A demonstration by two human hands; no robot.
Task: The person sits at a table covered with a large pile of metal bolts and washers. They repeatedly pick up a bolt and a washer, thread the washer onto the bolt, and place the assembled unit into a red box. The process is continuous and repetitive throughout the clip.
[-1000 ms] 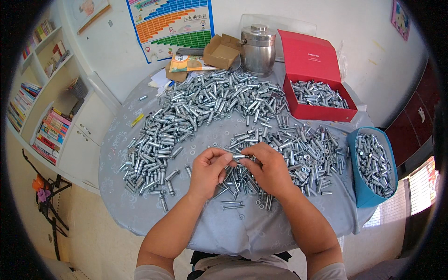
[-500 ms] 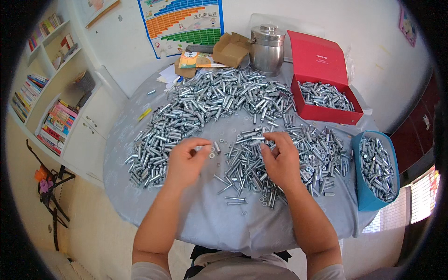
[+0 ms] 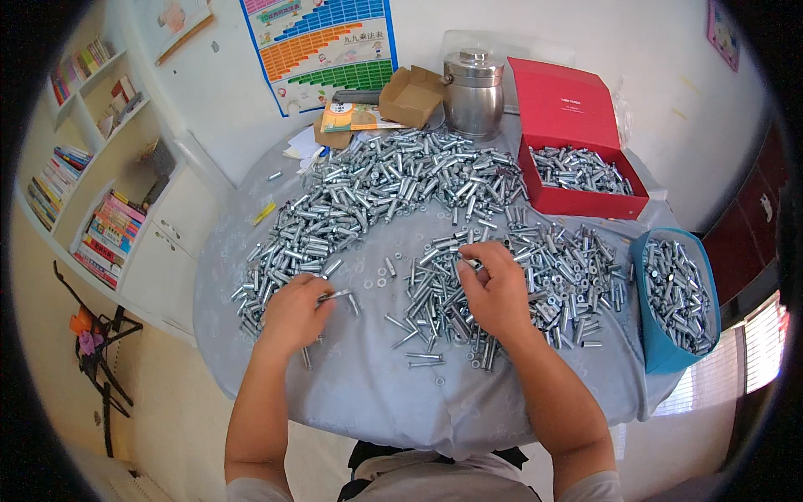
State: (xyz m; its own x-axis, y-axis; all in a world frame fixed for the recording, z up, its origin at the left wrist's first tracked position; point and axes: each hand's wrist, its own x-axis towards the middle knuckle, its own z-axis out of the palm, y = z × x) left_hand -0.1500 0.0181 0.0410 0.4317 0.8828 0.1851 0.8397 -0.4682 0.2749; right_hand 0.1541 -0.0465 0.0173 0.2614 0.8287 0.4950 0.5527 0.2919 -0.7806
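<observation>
My left hand [image 3: 294, 316] is at the near edge of the left-hand heap of silver metal bolts and sleeves [image 3: 314, 226], its thumb and fingers pinched on a silver bolt [image 3: 336, 294]. Another bolt [image 3: 354, 304] lies on the cloth beside its fingertips. Over the right-hand pile of loose bolts [image 3: 443, 293], my right hand [image 3: 500, 291] is curled, thumb against fingers; a bit of shiny metal shows there, too small to name. Between the hands lie several washers [image 3: 381, 283] and a short sleeve [image 3: 390, 267].
A red box [image 3: 585, 205] with its lid raised and a blue fabric bin [image 3: 669, 356], both full of metal parts, stand at the right. Behind the heap are a steel canister [image 3: 474, 100], a cardboard box [image 3: 411, 94] and papers. A yellow marker [image 3: 264, 214] lies far left on the grey tablecloth [image 3: 351, 385].
My left hand has moved left and nearer to me, to the left heap, and now pinches a bolt. The right hand has shifted slightly left. The view has tilted a little.
</observation>
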